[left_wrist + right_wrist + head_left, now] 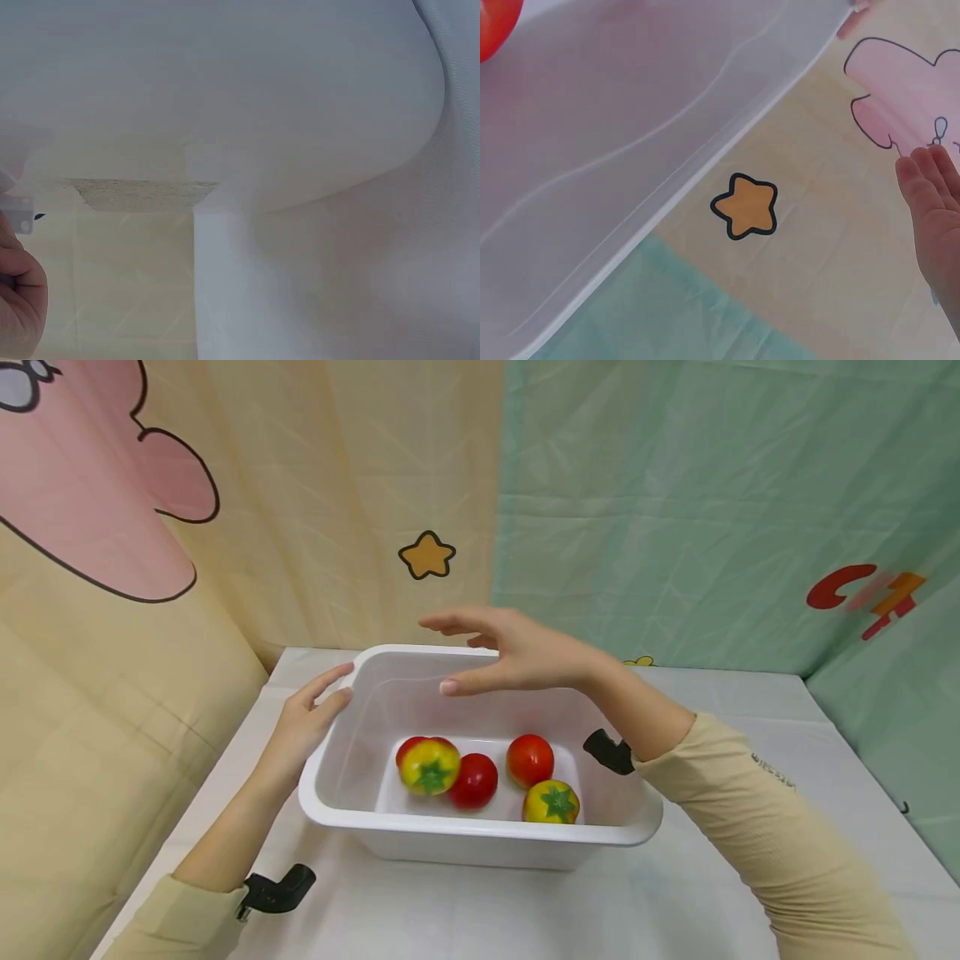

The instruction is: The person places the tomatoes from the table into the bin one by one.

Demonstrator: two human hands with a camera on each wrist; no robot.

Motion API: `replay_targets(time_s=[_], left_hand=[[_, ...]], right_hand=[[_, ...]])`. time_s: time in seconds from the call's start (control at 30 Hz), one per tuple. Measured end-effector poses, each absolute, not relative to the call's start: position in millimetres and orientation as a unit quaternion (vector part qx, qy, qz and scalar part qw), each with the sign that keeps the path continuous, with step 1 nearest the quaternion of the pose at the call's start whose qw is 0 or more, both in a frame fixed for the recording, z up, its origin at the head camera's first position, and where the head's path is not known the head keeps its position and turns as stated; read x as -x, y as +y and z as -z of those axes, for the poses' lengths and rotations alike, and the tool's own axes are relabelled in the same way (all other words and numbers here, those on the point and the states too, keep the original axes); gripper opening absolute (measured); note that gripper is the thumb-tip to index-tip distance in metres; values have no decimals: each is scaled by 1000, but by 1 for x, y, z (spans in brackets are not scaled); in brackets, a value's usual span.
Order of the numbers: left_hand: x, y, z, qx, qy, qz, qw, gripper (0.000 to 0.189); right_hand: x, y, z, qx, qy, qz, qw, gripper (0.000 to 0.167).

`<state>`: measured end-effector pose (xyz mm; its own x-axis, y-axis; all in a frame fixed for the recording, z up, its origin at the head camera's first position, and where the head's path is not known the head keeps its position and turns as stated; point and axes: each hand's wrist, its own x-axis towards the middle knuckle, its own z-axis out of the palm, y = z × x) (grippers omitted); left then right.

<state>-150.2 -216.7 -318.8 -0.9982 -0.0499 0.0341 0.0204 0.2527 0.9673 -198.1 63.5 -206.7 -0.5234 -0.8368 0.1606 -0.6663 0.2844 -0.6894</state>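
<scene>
A white plastic tub (480,831) stands on the table with several round toy fruits inside. A yellow-and-red toy tomato with a green star-shaped top (420,758) lies at the left, partly over a red one. Beside it is a dark red round fruit (476,785). Farther right are a red fruit (530,758) and another green-topped toy tomato (536,807). My left hand (300,722) touches the tub's left rim with extended fingertips and thumb. Above the back of the tub, my right hand (517,652) hovers with fingers extended, holding nothing.
White cloth covers the table (735,710). Behind the tub hangs a printed curtain (675,510), and an orange star (746,206) shows on it. Black wrist mounts (279,890) sit at both sleeves, the right one over the tub's right side.
</scene>
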Motion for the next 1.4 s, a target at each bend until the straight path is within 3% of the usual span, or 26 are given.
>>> replay_targets(time_s=[0.4,0.97,1.4], left_hand=[[150,-216,318,-11,-795,606,27,49],[150,-218,319,-15,-799,600,21,50],[151,-217,319,-14,-795,606,25,50]], right_hand=[[200,134,205,383,826,406,81,60],[189,243,258,228,896,380,30,58],[179,286,299,172,916,361,6,59]])
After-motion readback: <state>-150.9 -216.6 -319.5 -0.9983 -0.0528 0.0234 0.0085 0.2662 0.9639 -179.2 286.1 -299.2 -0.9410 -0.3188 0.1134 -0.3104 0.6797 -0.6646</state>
